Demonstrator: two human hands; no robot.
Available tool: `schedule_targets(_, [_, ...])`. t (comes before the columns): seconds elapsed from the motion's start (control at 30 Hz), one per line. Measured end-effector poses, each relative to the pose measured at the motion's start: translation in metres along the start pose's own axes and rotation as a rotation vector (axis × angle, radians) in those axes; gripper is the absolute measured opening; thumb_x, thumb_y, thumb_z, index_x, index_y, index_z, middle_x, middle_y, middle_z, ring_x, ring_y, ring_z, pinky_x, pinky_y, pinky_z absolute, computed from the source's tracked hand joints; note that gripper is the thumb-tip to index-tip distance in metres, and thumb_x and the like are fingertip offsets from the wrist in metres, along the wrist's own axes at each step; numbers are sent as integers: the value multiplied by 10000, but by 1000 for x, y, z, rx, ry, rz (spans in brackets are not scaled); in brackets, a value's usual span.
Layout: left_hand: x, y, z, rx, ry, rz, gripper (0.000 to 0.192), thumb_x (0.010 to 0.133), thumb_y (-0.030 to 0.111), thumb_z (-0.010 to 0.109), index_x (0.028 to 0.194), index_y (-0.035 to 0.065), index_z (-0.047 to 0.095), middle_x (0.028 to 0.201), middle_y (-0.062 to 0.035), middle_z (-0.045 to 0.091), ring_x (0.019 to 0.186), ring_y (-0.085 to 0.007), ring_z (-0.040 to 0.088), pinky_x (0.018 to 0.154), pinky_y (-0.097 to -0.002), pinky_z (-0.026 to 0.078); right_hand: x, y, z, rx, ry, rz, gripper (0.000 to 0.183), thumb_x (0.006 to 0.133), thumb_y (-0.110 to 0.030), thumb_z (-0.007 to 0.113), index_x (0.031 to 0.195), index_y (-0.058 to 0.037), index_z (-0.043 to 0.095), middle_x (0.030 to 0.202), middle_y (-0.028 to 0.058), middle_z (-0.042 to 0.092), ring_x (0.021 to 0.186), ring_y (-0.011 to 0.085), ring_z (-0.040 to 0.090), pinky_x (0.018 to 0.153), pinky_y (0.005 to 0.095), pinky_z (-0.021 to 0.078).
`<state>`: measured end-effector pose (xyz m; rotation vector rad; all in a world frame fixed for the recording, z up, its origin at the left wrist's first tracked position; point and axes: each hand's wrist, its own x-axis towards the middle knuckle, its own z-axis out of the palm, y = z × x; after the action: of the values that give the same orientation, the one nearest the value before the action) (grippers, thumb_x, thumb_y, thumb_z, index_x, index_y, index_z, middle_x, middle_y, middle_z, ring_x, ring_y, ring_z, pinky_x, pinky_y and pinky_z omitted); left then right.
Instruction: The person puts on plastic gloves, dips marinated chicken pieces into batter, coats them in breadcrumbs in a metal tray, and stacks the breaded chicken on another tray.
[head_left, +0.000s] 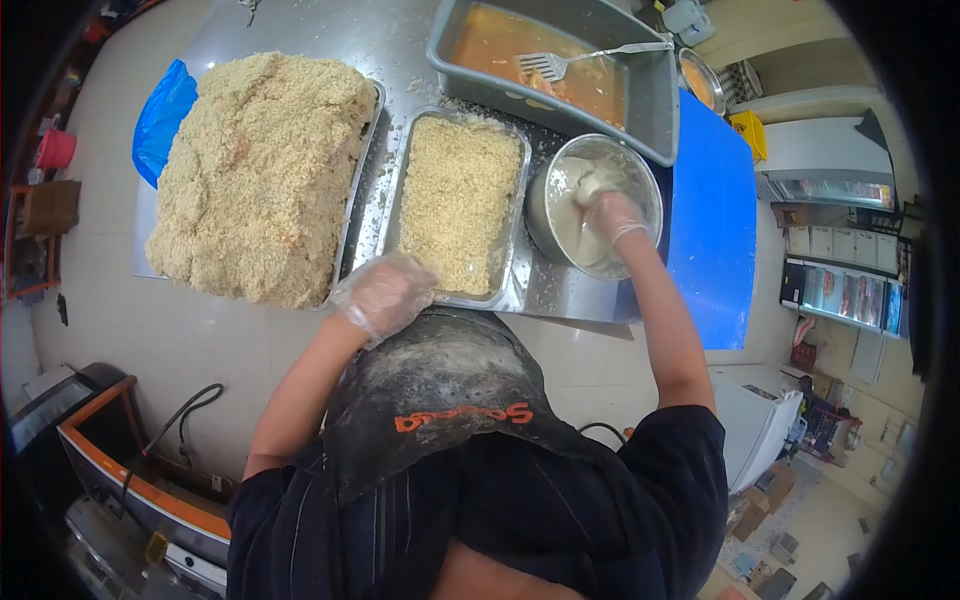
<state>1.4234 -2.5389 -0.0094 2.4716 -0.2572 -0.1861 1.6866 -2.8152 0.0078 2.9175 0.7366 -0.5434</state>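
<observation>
My left hand (386, 296), in a clear plastic glove, is at the near left corner of a shallow metal tray (523, 180). Its fingers are bent over the rim, by the pale coarse crumbs (457, 202) that fill the tray; what they grip is hidden. To the right, my right hand (616, 216), also gloved, reaches into a round metal pot (551, 240) of thin whitish batter (566, 180). A batter-covered lump (598, 180) shows at its fingertips; whether this is a held piece or the coated fingers cannot be told.
A high heap of crumb-coated food (255, 180) stands on a tray at left, beside a blue plastic bag (165, 120). Behind the pot, a grey tub (487, 82) holds orange-brown liquid and a slotted turner (551, 66). A blue board (712, 232) covers the steel table's right end.
</observation>
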Motion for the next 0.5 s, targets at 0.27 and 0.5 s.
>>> schedule_targets(0.27, [9, -14, 44, 145, -110, 110, 131, 739, 81, 575, 859, 81, 629, 770, -142, 596, 799, -316, 608, 735, -416, 493, -21, 1, 19, 67, -322, -320, 253, 776, -230, 620, 868, -8, 701, 926, 230, 668, 880, 378, 647, 844, 397, 489])
schedule_targets(0.5, [8, -7, 36, 67, -128, 21, 113, 778, 100, 584, 875, 81, 639, 825, -149, 615, 855, -318, 607, 782, -440, 479, -25, 42, -45, 301, -216, -193, 201, 758, -215, 652, 820, -30, 701, 779, 195, 659, 704, 284, 645, 689, 371, 497])
